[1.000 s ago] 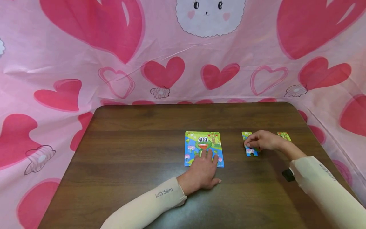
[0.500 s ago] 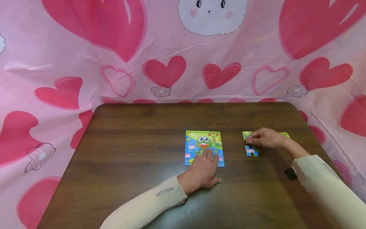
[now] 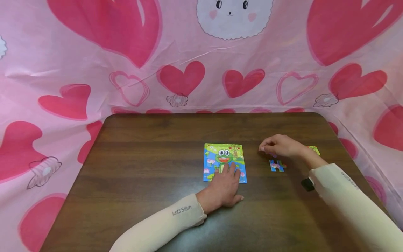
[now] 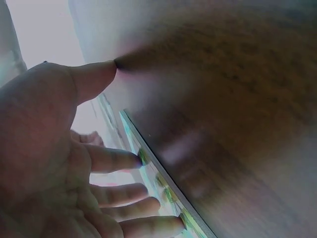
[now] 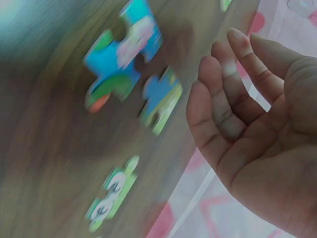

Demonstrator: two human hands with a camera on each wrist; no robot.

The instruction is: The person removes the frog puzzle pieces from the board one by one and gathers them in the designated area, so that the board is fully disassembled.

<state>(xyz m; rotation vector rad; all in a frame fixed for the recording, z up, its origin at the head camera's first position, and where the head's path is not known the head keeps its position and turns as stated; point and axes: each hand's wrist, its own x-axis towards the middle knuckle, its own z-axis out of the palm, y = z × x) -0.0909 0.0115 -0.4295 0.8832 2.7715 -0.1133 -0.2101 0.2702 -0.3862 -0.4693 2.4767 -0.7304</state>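
Observation:
My left hand (image 3: 224, 187) lies flat on a square frog picture board (image 3: 209, 157), its fingertips on the lower part of the picture, as the left wrist view also shows at the board's edge. To the right, my right hand (image 3: 281, 145) hovers with loosely bent fingers, and nothing shows between them in the right wrist view. Below it lies a blue puzzle piece (image 3: 273, 168) with a pink flower. In the right wrist view a blue and green puzzle piece (image 5: 164, 101) lies close beside that one, and a piece with the frog's eyes (image 5: 111, 193) lies farther off.
A green puzzle piece (image 3: 315, 149) lies farther right, partly hidden behind the right wrist. The dark wooden table (image 3: 151, 157) has a pink heart-patterned cloth (image 3: 214, 56) hanging behind it and at its sides.
My right hand has lifted off the puzzle pieces and shifted slightly left and toward the far edge. The left hand stays on the board.

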